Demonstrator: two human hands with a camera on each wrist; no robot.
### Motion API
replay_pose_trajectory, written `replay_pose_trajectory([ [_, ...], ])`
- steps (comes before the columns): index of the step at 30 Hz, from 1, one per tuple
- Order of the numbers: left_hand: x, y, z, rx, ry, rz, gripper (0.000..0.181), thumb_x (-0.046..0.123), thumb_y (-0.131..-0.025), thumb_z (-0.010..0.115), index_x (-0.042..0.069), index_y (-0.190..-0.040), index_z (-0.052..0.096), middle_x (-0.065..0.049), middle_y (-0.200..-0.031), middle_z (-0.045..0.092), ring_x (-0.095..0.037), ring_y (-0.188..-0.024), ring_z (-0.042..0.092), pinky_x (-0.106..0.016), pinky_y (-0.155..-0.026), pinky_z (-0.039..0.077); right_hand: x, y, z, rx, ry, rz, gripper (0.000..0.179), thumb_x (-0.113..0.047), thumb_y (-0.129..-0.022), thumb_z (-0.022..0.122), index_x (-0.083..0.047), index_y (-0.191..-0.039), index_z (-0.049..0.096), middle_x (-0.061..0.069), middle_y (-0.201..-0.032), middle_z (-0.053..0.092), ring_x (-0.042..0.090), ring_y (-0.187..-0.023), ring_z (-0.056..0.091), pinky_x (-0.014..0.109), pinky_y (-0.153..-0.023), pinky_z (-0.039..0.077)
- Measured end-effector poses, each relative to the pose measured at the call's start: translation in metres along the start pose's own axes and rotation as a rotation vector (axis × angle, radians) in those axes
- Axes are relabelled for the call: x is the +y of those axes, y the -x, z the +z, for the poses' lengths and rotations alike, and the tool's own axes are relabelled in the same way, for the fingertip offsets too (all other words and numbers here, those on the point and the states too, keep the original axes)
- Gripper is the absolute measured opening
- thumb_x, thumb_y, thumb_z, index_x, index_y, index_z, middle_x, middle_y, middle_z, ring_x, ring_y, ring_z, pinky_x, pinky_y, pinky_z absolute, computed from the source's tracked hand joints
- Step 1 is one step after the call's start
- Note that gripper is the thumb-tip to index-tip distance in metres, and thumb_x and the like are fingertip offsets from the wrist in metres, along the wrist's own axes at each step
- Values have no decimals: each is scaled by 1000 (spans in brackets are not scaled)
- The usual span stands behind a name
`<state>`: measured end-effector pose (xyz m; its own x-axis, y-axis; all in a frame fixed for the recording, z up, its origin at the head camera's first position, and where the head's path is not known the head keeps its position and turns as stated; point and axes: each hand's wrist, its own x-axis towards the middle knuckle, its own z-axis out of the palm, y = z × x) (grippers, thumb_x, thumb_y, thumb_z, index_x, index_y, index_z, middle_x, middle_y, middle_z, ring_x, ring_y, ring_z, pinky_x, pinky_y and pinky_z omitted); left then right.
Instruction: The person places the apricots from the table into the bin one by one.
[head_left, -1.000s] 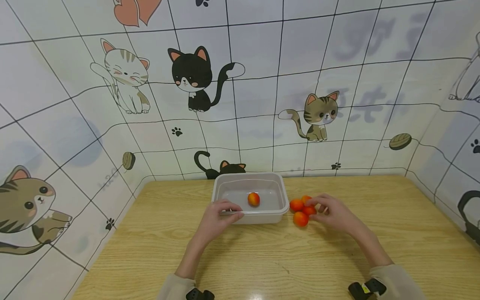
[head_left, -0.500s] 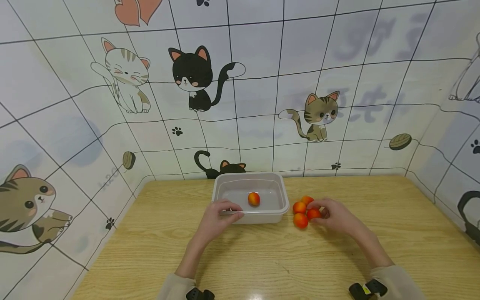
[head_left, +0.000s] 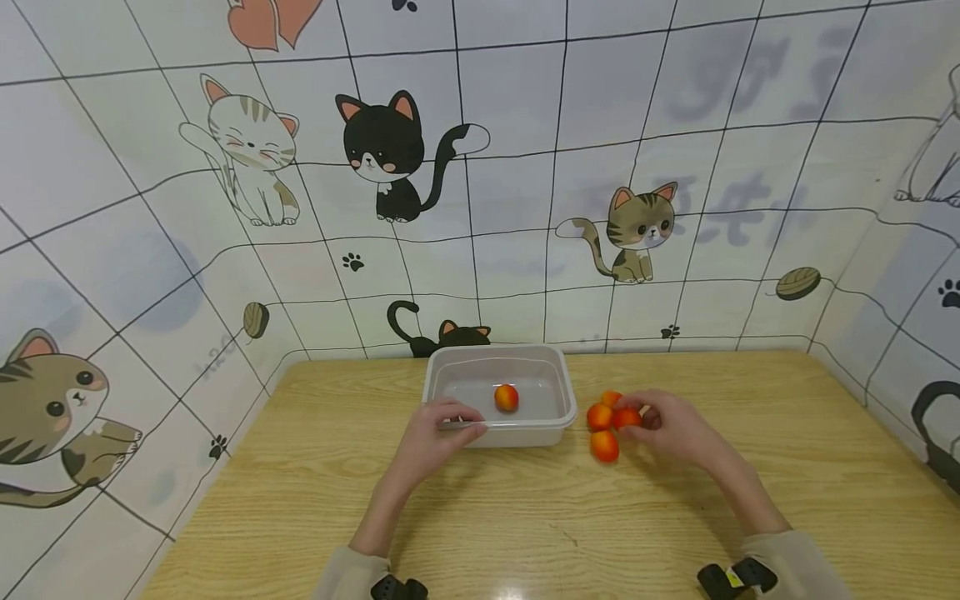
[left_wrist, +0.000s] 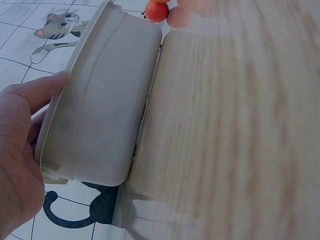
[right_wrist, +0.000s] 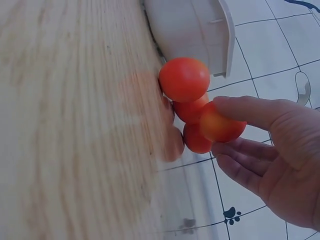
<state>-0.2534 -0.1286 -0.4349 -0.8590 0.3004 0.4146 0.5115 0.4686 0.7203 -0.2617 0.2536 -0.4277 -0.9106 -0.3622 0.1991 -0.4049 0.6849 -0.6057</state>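
My left hand (head_left: 432, 437) pinches the near left rim of a white plastic container (head_left: 552, 429), thumb and fingers on either side of the edge. Inside the container lies one red-and-yellow tomato (head_left: 507, 397). To its right, my right hand (head_left: 672, 427) pinches another tomato (right_wrist: 223, 123) between thumb and fingertips, partly hidden by the fingers in the head view. That fruit appears slightly raised off the table. Three more sit close against it: a front tomato (head_left: 604, 447), a middle tomato (head_left: 599, 417) and a back tomato (head_left: 611, 398).
A wooden table (head_left: 525, 517) bears everything and ends at a wall (head_left: 525, 192) printed with cartoon cats and grid lines. The container stands near the table's back edge, close to the wall. Black devices (head_left: 737, 577) are strapped at both wrists.
The right fingers have drawn one tomato rightward from the cluster, then gripped and slightly raised it. The front tomato has rolled a little toward me. The left hand and container stay put.
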Motion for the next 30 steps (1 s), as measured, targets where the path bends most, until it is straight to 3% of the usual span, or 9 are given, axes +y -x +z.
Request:
replay_pose_trajectory([
  [9,-3,-1,-1,6,-2,13,6,22,-86,83,21,-91,79,16,-88,68,-10,-90,63,-34,-83,53,-8,-5,-4,50,-21,-10,38,-17,-88,80,-2,-121,68,8,-106,69,16,-80,60,26,-66,52],
  [22,-2,0,-1,5,2,14,6,21,-86,83,20,-90,79,15,-88,68,-11,-90,63,-34,-84,53,-26,-14,-1,114,-28,-33,34,-13,-88,79,-4,-119,69,8,-107,71,16,-81,63,29,-71,54],
  [30,-2,0,0,4,6,17,6,20,-86,83,20,-90,79,15,-88,68,-10,-90,63,-34,-84,53,-36,-18,1,138,-53,-51,34,-10,-88,79,-4,-119,68,10,-109,70,18,-83,64,39,-74,56],
])
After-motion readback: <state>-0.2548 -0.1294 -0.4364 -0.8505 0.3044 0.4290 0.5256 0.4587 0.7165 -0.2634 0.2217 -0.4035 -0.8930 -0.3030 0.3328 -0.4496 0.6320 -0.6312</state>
